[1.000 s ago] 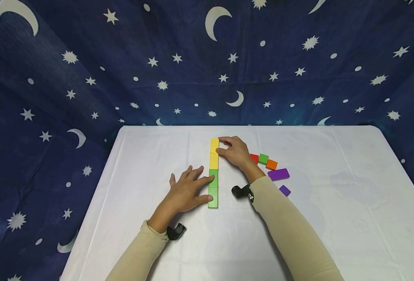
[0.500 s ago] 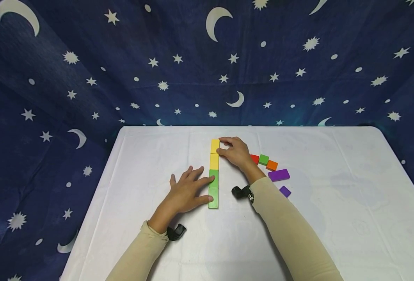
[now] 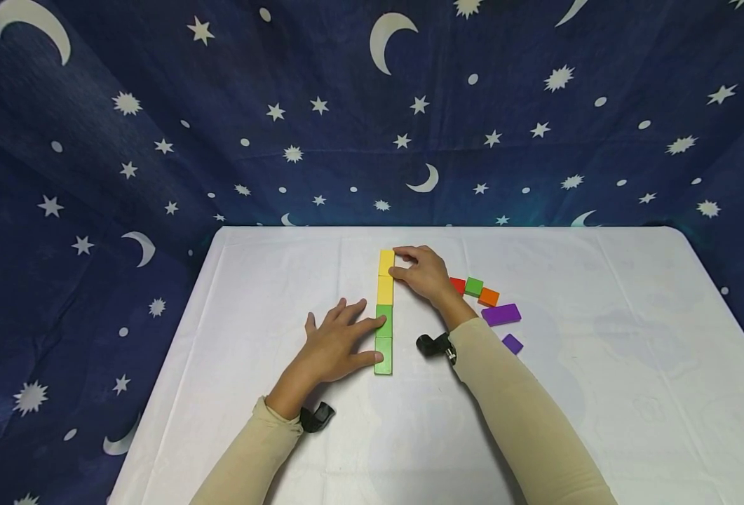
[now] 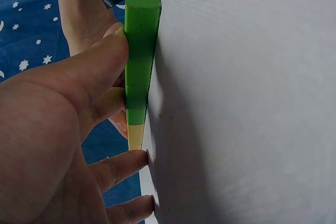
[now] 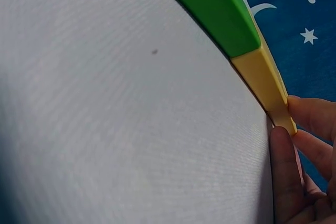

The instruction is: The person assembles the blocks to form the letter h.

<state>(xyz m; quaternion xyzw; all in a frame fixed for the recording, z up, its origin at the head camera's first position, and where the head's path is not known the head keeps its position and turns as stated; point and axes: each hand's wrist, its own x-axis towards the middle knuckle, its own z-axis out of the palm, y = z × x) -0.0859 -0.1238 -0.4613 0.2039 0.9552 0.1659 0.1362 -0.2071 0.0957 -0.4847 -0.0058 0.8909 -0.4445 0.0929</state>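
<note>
A straight row of blocks runs away from me on the table in the head view: a near green block (image 3: 383, 346), a second green block (image 3: 384, 330), a yellow block (image 3: 385, 290) and a far yellow block (image 3: 386, 260). My left hand (image 3: 330, 348) lies from the left side with fingers spread, thumb resting on the near green block and index finger on the second. At the row's far end, my right hand (image 3: 423, 272) has its bent thumb and fingers at the far yellow block's edge and end. In the right wrist view, fingertips (image 5: 284, 137) close around that yellow end.
Right of the right hand lie a red block (image 3: 457, 285), a small green block (image 3: 473, 286), an orange block (image 3: 488, 297), a long purple block (image 3: 501, 314) and a small purple block (image 3: 512, 344), partly behind the sleeve. A star-patterned blue cloth (image 3: 340, 126) hangs behind the white table (image 3: 630, 365).
</note>
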